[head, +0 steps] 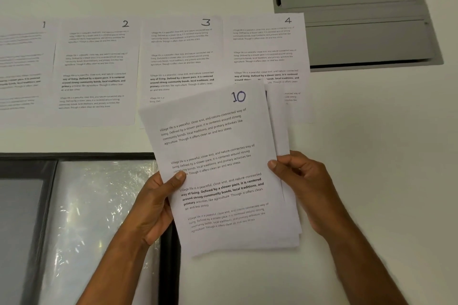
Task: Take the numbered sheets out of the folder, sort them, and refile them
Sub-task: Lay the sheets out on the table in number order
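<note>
The stack of unsorted sheets (223,181), sheet 10 on top, is held above the table's near edge, the left hand (153,205) pinching its left margin and the right hand (302,181) gripping the right. Sheets 1 to 4 (181,57) lie in a row beyond; the open folder (74,205) lies left. Best to fan the corners and find 5 next.

Bright even light, blurred left edge
</note>
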Available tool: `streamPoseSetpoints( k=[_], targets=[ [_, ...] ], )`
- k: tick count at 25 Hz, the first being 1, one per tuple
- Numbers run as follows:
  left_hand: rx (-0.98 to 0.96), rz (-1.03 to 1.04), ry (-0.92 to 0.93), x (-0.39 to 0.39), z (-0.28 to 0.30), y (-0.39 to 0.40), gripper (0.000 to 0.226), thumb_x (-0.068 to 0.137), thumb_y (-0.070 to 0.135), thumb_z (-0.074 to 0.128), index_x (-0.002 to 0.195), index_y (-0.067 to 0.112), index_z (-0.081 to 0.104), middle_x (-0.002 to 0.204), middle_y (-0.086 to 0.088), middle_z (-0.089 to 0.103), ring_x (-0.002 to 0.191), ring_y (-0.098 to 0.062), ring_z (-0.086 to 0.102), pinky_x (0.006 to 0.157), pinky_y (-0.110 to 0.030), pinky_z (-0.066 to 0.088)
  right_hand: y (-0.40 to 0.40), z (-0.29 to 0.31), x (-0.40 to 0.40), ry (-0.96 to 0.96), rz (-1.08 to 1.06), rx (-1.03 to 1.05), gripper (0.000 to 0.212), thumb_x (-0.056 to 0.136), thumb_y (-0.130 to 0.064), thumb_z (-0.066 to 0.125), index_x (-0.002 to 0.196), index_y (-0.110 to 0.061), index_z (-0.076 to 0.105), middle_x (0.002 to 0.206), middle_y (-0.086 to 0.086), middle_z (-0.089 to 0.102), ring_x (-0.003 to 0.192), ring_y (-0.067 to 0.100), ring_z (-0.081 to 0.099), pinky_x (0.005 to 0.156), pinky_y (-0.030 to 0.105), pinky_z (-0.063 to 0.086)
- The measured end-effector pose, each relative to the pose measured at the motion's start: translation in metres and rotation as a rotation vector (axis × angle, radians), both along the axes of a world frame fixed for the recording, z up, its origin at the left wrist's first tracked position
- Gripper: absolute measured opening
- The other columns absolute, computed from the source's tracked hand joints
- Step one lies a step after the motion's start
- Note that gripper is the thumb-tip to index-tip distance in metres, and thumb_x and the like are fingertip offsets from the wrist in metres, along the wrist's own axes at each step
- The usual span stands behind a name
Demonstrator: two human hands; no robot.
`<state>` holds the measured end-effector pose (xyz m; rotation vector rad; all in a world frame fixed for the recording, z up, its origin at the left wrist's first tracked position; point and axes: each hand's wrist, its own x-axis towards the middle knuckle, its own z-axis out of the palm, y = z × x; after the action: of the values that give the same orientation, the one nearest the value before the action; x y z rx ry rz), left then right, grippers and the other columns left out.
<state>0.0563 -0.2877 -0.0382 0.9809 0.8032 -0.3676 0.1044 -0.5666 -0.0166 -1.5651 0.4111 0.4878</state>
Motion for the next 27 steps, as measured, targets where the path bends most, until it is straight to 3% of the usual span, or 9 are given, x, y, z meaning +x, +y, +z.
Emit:
streamPoseSetpoints(
  k=[2, 6, 10, 15, 19, 22, 24, 27],
  targets=[
    [0.003, -0.009, -0.016, 0.000, 0.001, -0.003, 0.045, 0.093, 0.010, 0.057, 0.138, 0.009, 0.061, 0.131, -0.017, 0.070, 0.119, -0.036, 0.068, 0.095, -0.049, 0.058, -0.003, 0.001, 0.000, -0.031, 0.006, -0.037, 0.007, 0.090, -0.016, 0.077, 0.084, -0.018, 0.080, 0.095, -0.004, 0.075, 0.089, 0.017, 0.074, 0.078, 0.021, 0.055],
    [0.020, -0.030, -0.019, 0.000, -0.004, -0.010, 0.048, 0.093, 0.009, 0.059, 0.141, 0.010, 0.059, 0.133, -0.016, 0.069, 0.121, -0.036, 0.068, 0.097, -0.049, 0.057, -0.005, 0.003, 0.001, -0.041, -0.038, -0.099, 0.020, 0.084, -0.017, 0.083, 0.073, -0.012, 0.067, 0.090, 0.004, 0.078, 0.080, 0.025, 0.076, 0.073, 0.035, 0.060],
    [0.028, -0.063, -0.043, 0.003, -0.008, -0.018, 0.050, 0.090, 0.008, 0.061, 0.140, 0.014, 0.059, 0.132, -0.012, 0.071, 0.120, -0.033, 0.068, 0.096, -0.047, 0.057, -0.004, 0.008, 0.000, 0.003, -0.172, -0.049, 0.026, 0.086, -0.012, 0.081, 0.081, -0.001, 0.058, 0.100, -0.003, 0.081, 0.082, 0.021, 0.079, 0.065, 0.029, 0.059],
    [0.070, -0.114, -0.072, 0.017, -0.002, -0.028, 0.042, 0.092, 0.008, 0.061, 0.134, 0.014, 0.062, 0.126, -0.011, 0.073, 0.113, -0.030, 0.072, 0.092, -0.042, 0.061, -0.008, 0.015, 0.003, -0.062, -0.310, -0.098, 0.017, 0.093, -0.014, 0.074, 0.088, -0.005, 0.060, 0.088, -0.008, 0.079, 0.070, 0.007, 0.074, 0.057, 0.017, 0.054],
    [0.089, -0.133, -0.075, 0.035, -0.002, -0.027, 0.036, 0.098, 0.003, 0.056, 0.132, 0.011, 0.063, 0.123, -0.011, 0.075, 0.109, -0.028, 0.074, 0.084, -0.036, 0.064, -0.015, 0.013, 0.014, -0.096, -0.342, -0.175, 0.014, 0.097, -0.019, 0.071, 0.092, -0.014, 0.059, 0.092, -0.004, 0.079, 0.079, 0.014, 0.077, 0.063, 0.027, 0.057],
    [0.071, -0.142, -0.057, 0.044, -0.003, -0.021, 0.037, 0.098, 0.004, 0.057, 0.135, 0.009, 0.062, 0.125, -0.013, 0.073, 0.114, -0.032, 0.071, 0.090, -0.041, 0.062, -0.014, 0.019, 0.020, -0.124, -0.327, -0.142, 0.002, 0.099, -0.016, 0.068, 0.100, -0.018, 0.069, 0.098, -0.002, 0.080, 0.086, 0.016, 0.077, 0.071, 0.029, 0.059],
    [0.048, -0.129, -0.044, 0.047, -0.003, -0.015, 0.039, 0.096, 0.005, 0.058, 0.135, 0.009, 0.063, 0.127, -0.013, 0.073, 0.117, -0.033, 0.070, 0.094, -0.044, 0.060, -0.010, 0.025, 0.021, -0.112, -0.270, -0.106, 0.011, 0.098, -0.014, 0.068, 0.107, -0.017, 0.074, 0.100, -0.003, 0.080, 0.088, 0.014, 0.077, 0.073, 0.023, 0.058],
    [0.014, -0.118, -0.053, 0.049, -0.005, -0.003, 0.044, 0.094, 0.007, 0.059, 0.137, 0.009, 0.062, 0.130, -0.014, 0.071, 0.119, -0.032, 0.069, 0.096, -0.043, 0.059, -0.003, 0.027, 0.017, -0.080, -0.170, -0.077, 0.018, 0.094, -0.013, 0.072, 0.106, -0.024, 0.080, 0.099, -0.003, 0.081, 0.086, 0.014, 0.077, 0.075, 0.027, 0.058]
  ],
)
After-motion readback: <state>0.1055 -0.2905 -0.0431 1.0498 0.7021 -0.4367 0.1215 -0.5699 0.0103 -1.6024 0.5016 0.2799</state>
